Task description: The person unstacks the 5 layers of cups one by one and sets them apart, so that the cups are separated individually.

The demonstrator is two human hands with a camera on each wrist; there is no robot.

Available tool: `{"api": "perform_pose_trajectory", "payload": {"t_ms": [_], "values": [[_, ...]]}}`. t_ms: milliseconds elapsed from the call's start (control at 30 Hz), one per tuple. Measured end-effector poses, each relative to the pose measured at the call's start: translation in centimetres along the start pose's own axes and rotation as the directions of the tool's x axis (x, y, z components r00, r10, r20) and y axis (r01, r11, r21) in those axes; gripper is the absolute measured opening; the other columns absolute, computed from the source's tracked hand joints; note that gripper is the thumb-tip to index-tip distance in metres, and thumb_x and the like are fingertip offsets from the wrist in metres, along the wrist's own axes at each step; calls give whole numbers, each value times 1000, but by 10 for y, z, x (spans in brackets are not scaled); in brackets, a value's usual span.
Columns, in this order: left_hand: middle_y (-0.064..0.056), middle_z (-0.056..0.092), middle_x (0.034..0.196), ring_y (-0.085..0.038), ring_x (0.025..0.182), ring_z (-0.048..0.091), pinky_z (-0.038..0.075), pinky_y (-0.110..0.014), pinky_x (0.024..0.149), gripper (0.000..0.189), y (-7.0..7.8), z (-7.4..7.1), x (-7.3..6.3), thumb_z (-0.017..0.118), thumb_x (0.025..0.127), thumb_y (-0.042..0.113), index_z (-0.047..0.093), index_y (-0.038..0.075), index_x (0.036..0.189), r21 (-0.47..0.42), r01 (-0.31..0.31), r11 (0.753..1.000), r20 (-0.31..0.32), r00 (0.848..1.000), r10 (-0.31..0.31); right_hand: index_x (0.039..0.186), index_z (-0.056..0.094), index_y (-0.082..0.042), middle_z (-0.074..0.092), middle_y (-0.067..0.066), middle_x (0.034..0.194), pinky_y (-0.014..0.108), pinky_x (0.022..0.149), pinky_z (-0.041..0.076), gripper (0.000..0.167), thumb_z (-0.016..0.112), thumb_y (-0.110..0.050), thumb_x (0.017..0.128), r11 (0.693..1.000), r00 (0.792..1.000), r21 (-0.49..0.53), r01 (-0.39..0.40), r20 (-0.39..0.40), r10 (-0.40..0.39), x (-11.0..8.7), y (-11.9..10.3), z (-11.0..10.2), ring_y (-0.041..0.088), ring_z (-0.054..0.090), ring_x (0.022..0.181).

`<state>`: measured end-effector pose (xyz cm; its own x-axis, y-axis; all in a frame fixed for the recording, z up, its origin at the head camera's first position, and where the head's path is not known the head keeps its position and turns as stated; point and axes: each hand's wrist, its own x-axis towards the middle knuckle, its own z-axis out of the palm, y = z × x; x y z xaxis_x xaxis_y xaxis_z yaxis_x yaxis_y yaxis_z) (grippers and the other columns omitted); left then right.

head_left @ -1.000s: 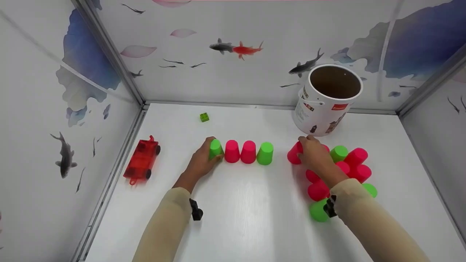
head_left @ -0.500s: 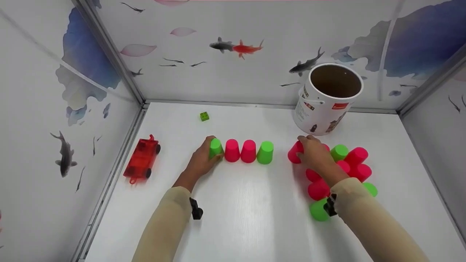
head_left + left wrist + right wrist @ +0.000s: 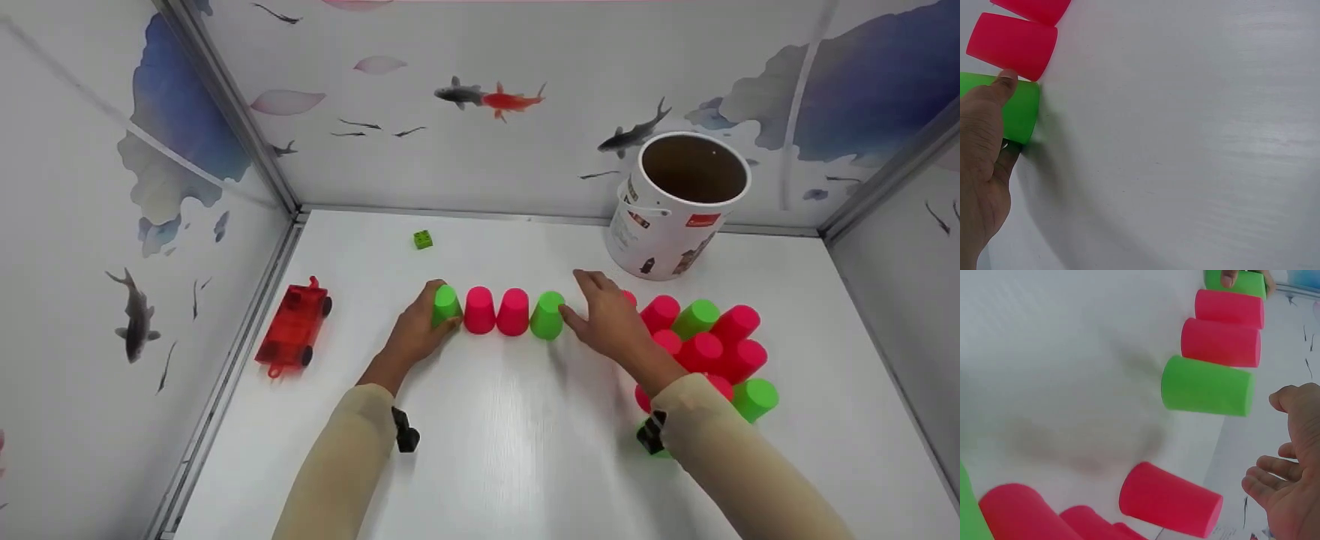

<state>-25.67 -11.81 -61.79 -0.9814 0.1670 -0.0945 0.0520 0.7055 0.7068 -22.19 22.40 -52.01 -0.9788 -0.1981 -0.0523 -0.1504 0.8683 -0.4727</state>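
Note:
Four-in-line is how the upside-down cups stand mid-table, several in a row. At its left end my left hand (image 3: 420,328) grips a green cup (image 3: 447,303), thumb on the near side, as the left wrist view shows too. Beside it stand a pink cup (image 3: 479,310), a second pink cup (image 3: 514,312) and another green cup (image 3: 547,316). My right hand (image 3: 613,322) is just right of that last green cup, fingers spread and holding nothing. In the right wrist view a lone pink cup (image 3: 1171,499) stands apart from the row; the hand mostly hides it in the head view.
On the right several pink and green cups cluster, including a green cup (image 3: 755,399), partly under my right forearm. A white bucket (image 3: 667,232) stands at the back right. A red toy car (image 3: 294,330) lies left, and a small green block (image 3: 423,239) lies behind the row.
My right hand has let go of the pink cup beside the cluster and moved left, its fingers spreading near the row's right green cup. My left hand keeps its grip on the left green cup.

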Motion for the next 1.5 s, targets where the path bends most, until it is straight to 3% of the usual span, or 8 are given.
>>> {"api": "perform_pose_trajectory", "payload": {"t_ms": [267, 533, 833, 1133, 1333, 1500], "values": [[-13, 63, 147, -34, 132, 62, 54, -56, 119, 71, 6, 4, 1, 78, 105, 37, 36, 29, 161, 4, -9, 1000, -9, 1000, 9, 171, 37, -7, 48, 25, 167, 58, 115, 58, 80, 77, -29, 105, 997, 996, 35, -74, 53, 72, 3, -12, 34, 48, 53, 152], [-13, 63, 147, -33, 133, 62, 54, -56, 119, 70, 10, 4, 3, 78, 105, 36, 37, 28, 161, 8, -25, 1000, -6, 1000, 25, 167, 40, -5, 53, 26, 160, 54, 115, 59, 74, 78, -22, 105, 991, 992, 56, -124, 35, 122, 9, -11, 45, 47, 58, 146], [-11, 62, 149, -34, 137, 61, 53, -56, 122, 72, 7, 3, 4, 78, 105, 37, 35, 29, 162, 10, -10, 1000, 0, 1000, 10, 166, 43, -5, 56, 25, 157, 56, 108, 63, 77, 81, -22, 102, 996, 995, 33, -88, 46, 87, -10, 3, 29, 45, 62, 140], [-12, 63, 148, -33, 135, 63, 52, -56, 122, 73, 5, -1, 2, 78, 105, 35, 35, 25, 163, 9, -13, 1000, -4, 1000, 13, 168, 40, -5, 47, 26, 167, 61, 111, 59, 85, 85, -24, 98, 993, 986, 18, -119, 122, 116, -46, 32, 10, 50, 50, 153], [-13, 63, 148, -34, 135, 63, 52, -57, 121, 73, 3, -1, 1, 79, 104, 35, 35, 25, 162, 21, -5, 1000, -7, 1000, 5, 163, 42, -2, 58, 27, 151, 60, 103, 65, 83, 87, -23, 97, 991, 984, -51, -124, 126, 130, -59, 44, 4, 49, 61, 138], [-14, 62, 149, -35, 138, 61, 50, -57, 123, 71, 2, 0, 0, 78, 105, 34, 36, 26, 161, 15, -3, 1000, -10, 1000, 3, 159, 44, -2, 60, 25, 144, 56, 99, 67, 80, 88, -24, 96, 987, 976, -71, -146, 151, 156, -58, 43, 2, 44, 64, 130]]}}
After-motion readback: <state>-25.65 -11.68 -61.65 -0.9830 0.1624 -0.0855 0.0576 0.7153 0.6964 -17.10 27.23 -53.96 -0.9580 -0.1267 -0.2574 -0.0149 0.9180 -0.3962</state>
